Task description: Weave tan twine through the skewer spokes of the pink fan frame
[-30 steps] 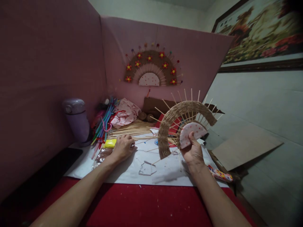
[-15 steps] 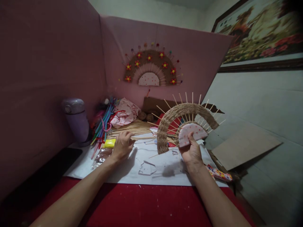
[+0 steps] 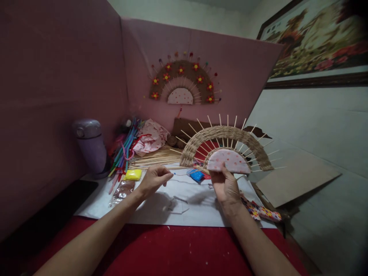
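My right hand [image 3: 225, 188] grips a half-round woven fan [image 3: 198, 140] by its flat lower edge, thumb over the front. The fan has a padded half-circle of pink dotted fabric [image 3: 230, 159], thin sticks spreading outward and a brown woven band across them. My left hand [image 3: 156, 181] hovers over the white sheet [image 3: 143, 212], left of the fan, thumb and fingers pinched together. I cannot make out what they hold, if anything; a tiny blue speck shows by the fingertips. A blue packet [image 3: 196, 175] lies between my hands, and a yellow packet [image 3: 133, 174] behind my left wrist.
On the pink backboard hangs a similar fan with red flowers [image 3: 181, 70]. A purple bottle [image 3: 90, 149], coloured pipe cleaners [image 3: 126, 143], crumpled dotted fabric [image 3: 151, 136] and thin sticks [image 3: 155, 157] stand or lie behind. A cardboard sheet [image 3: 299, 178] is at the right.
The fan has turned clockwise so its flat edge is nearly level, and it has shifted slightly left. The blue packet now shows below it. My left hand has moved a little right, fingers still pinched.
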The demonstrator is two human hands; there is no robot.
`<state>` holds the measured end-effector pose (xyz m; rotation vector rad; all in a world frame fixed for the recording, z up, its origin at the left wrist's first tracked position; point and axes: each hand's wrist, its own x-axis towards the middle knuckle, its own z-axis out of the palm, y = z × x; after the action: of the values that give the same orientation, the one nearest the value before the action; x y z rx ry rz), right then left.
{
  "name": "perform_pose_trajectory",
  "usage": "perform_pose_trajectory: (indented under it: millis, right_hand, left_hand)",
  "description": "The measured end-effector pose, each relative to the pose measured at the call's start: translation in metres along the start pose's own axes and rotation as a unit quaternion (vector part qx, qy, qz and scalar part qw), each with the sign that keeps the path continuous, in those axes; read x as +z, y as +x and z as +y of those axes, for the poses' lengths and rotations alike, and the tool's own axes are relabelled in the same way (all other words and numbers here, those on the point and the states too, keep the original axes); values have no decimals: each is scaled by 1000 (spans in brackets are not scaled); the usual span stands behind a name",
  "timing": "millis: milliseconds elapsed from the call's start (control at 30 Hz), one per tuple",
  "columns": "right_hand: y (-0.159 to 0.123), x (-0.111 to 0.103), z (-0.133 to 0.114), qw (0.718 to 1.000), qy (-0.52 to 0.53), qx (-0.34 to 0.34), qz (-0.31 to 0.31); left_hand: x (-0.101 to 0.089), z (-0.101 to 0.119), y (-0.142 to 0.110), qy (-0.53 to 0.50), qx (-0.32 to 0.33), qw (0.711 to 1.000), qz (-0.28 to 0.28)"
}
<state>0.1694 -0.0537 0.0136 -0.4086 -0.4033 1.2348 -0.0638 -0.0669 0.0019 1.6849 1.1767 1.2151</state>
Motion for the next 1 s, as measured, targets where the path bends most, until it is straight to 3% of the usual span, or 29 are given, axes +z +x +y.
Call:
perform_pose_trajectory:
  millis: [133, 200, 367, 533, 700, 867, 1000]
  right_hand:
    - [-7, 0, 10, 999, -20, 6, 47]
    - [-14, -1, 18, 998, -33, 24, 50]
    - [-42, 2, 38, 991, -98, 85, 43]
    - [-64, 9, 52, 971, -140, 195, 19]
    - [-65, 10, 56, 971, -121, 204, -18]
    - [-54, 8, 46, 988, -118, 103, -5]
    - [-54, 8, 47, 984, -133, 121, -11]
  left_hand:
    - [16, 13, -13, -98, -68, 977, -179]
    - [28, 15, -19, -159, -104, 957, -219]
    - [57, 13, -29, -358, -148, 901, -197]
    - [65, 9, -32, -474, -197, 844, -155]
    - [59, 8, -27, -504, -193, 836, -96]
    - [48, 5, -18, -503, -188, 843, -47]
    - [46, 6, -16, -504, -167, 847, -5]
